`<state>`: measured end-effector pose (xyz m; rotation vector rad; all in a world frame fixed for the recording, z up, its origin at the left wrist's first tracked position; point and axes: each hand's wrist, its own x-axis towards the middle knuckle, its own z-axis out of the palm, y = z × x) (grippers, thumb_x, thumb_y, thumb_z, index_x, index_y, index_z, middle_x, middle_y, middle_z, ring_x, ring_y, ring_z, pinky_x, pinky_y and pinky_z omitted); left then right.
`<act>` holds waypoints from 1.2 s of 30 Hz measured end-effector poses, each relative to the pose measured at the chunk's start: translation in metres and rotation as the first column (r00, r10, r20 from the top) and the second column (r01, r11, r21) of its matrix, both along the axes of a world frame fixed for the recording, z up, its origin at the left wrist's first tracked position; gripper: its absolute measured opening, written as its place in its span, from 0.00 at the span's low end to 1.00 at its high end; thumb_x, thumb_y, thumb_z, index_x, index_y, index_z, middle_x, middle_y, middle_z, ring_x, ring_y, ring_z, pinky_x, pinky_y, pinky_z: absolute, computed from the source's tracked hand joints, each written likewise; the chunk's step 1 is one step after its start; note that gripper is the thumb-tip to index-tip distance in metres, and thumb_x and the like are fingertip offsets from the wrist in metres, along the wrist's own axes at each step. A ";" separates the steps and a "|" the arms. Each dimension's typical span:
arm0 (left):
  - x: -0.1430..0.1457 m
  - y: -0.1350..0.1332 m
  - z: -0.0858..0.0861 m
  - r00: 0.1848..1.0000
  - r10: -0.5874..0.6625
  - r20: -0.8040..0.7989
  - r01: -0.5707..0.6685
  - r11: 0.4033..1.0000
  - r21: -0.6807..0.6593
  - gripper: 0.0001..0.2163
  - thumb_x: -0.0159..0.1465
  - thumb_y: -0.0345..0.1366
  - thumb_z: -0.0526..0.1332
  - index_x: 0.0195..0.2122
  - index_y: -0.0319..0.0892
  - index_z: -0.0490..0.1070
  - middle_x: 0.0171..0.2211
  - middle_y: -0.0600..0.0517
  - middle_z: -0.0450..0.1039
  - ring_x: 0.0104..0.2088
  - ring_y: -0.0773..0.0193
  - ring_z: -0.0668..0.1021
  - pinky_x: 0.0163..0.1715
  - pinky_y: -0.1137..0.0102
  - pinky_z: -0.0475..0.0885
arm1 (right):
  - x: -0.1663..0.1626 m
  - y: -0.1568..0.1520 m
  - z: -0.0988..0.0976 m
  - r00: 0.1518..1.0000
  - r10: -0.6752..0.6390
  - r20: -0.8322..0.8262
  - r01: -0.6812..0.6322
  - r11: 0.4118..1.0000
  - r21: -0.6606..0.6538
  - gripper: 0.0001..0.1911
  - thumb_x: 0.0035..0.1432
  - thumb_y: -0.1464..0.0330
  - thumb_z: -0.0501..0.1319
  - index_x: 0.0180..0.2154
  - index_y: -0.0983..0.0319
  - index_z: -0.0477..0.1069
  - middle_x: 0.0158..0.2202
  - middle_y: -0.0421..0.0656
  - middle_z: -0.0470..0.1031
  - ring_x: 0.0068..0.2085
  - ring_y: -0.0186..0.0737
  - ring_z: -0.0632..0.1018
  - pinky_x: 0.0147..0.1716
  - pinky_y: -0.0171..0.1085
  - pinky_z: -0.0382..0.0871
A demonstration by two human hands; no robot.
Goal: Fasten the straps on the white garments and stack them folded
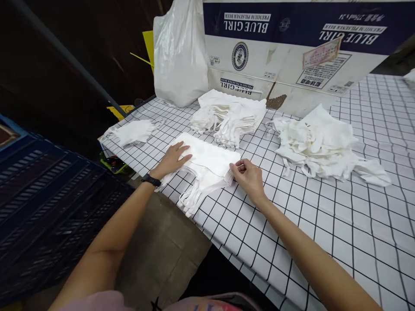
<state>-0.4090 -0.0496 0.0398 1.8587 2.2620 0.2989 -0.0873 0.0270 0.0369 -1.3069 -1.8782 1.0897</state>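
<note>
A neat stack of white cloth garments with thin straps (207, 162) lies near the table's front edge, its straps hanging toward me. My left hand (173, 160), with a dark band on the wrist, rests flat on the stack's left side, fingers spread. At the right end, my right hand (248, 175) pinches the edge of the top garment between thumb and fingers. Just behind lies a thicker pile of folded white garments (231, 114). To the right is a loose, crumpled heap of similar white pieces (319, 144). A smaller bunch of white cloth (132, 131) lies at the left.
The table wears a white cloth with black grid lines (292, 233). A large upside-down printed beer carton (282, 56) stands along the back. Beside it is a full white plastic bag (180, 56). Blue plastic crates (48, 207) stand at the left, beyond the table's edge.
</note>
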 end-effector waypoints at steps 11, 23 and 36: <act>0.004 -0.005 -0.006 0.997 0.037 -0.070 -0.044 0.994 -0.098 0.34 0.73 0.55 0.43 0.74 0.42 0.53 0.77 0.43 0.44 0.77 0.49 0.48 0.74 0.45 0.43 | -0.009 0.009 -0.012 0.990 -0.018 0.143 0.012 0.999 0.041 0.09 0.65 0.60 0.61 0.36 0.58 0.70 0.30 0.42 0.81 0.35 0.45 0.79 0.32 0.39 0.63; 0.079 0.013 0.026 0.990 -0.076 -0.119 0.112 0.933 0.343 0.26 0.72 0.52 0.47 0.66 0.52 0.68 0.72 0.50 0.60 0.75 0.47 0.57 0.74 0.47 0.51 | 0.099 0.043 0.021 0.947 -0.244 0.209 0.151 0.913 0.380 0.10 0.70 0.64 0.54 0.40 0.59 0.73 0.40 0.46 0.80 0.38 0.44 0.78 0.39 0.40 0.70; 0.358 0.154 0.035 0.747 -0.662 0.060 0.624 0.730 0.279 0.18 0.68 0.31 0.59 0.59 0.44 0.71 0.55 0.44 0.76 0.57 0.51 0.74 0.59 0.56 0.72 | 0.214 0.129 0.024 0.801 -0.419 0.429 0.142 0.828 0.543 0.20 0.57 0.79 0.54 0.47 0.64 0.78 0.67 0.59 0.64 0.59 0.65 0.69 0.54 0.60 0.69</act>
